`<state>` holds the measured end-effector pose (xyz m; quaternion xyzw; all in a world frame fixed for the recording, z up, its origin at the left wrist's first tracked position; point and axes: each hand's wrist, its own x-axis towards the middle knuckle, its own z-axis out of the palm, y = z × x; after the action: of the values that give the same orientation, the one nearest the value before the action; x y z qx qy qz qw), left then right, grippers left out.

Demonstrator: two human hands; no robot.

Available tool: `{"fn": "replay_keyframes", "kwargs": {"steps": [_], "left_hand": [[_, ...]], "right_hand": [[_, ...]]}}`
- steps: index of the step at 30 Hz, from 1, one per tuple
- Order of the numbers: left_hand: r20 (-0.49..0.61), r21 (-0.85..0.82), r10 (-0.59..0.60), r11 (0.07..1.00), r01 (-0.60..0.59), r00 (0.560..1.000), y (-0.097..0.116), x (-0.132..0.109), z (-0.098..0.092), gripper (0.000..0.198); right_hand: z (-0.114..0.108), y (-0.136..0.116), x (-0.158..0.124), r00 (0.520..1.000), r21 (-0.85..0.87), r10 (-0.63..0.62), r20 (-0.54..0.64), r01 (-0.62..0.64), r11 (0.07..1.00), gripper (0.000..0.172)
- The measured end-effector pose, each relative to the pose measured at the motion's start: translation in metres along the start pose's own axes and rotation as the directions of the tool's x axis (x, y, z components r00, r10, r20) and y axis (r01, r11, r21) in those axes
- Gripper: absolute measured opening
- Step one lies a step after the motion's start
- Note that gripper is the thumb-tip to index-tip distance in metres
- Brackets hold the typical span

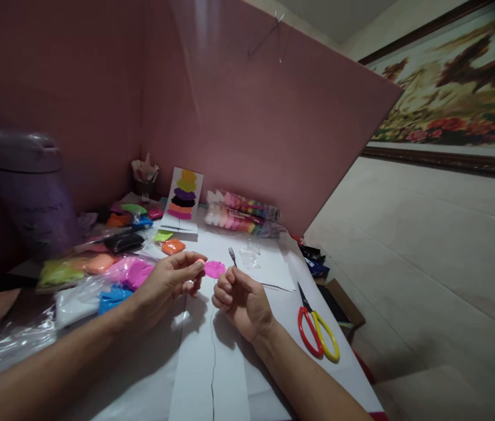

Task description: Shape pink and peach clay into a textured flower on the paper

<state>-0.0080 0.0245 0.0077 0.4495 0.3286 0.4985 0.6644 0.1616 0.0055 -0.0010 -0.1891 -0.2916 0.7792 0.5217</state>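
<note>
Between the thumb and forefinger of my left hand (170, 279) is a small piece of pale pink clay (202, 265). Right beside it, a bright pink textured clay piece (215, 269) lies on the white paper, between my two hands. My right hand (241, 298) is curled with the fingers bent toward the thumb, close to the bright pink piece; the handle of a small fork (232, 255) reaches down behind its fingertips. A white strip of paper with a thin wavy dark line (213, 362) runs below the hands.
Colourful clay packets (139, 272) cover the left side near a purple bottle (32, 193). A card with stacked colour bands (183, 199) leans at the back beside bagged clay (242, 213). Scissors with red and yellow handles (317, 333) lie at the right edge.
</note>
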Motion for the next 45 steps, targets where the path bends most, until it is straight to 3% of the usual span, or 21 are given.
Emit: {"fn": "replay_keyframes", "kwargs": {"steps": [13, 23, 32, 40, 45], "left_hand": [[0.017, 0.100, 0.001, 0.995, -0.002, 1.000, 0.001, -0.002, 0.002, 0.040], [0.099, 0.313, 0.149, 0.934, -0.173, 0.984, 0.003, -0.005, 0.010, 0.027], [0.210, 0.337, 0.292, 0.874, -0.350, 0.933, -0.010, -0.003, 0.005, 0.015], [0.084, 0.378, 0.223, 0.895, -0.238, 0.971, -0.001, -0.007, 0.010, 0.023], [0.172, 0.361, 0.262, 0.880, -0.309, 0.950, -0.004, -0.006, 0.010, 0.019]], "right_hand": [[-0.002, 0.002, 0.000, 0.999, -0.055, 0.002, 0.044, 0.000, 0.998, 0.025], [-0.001, 0.003, -0.002, 1.000, -0.174, 0.010, 0.003, -0.009, 0.985, 0.026], [0.001, 0.007, 0.000, 1.000, -0.194, 0.004, -0.022, -0.008, 0.981, 0.029], [-0.002, 0.005, -0.001, 1.000, -0.185, 0.022, -0.010, -0.023, 0.982, 0.029], [0.000, 0.006, -0.001, 1.000, -0.196, 0.022, -0.012, -0.024, 0.980, 0.030]]}}
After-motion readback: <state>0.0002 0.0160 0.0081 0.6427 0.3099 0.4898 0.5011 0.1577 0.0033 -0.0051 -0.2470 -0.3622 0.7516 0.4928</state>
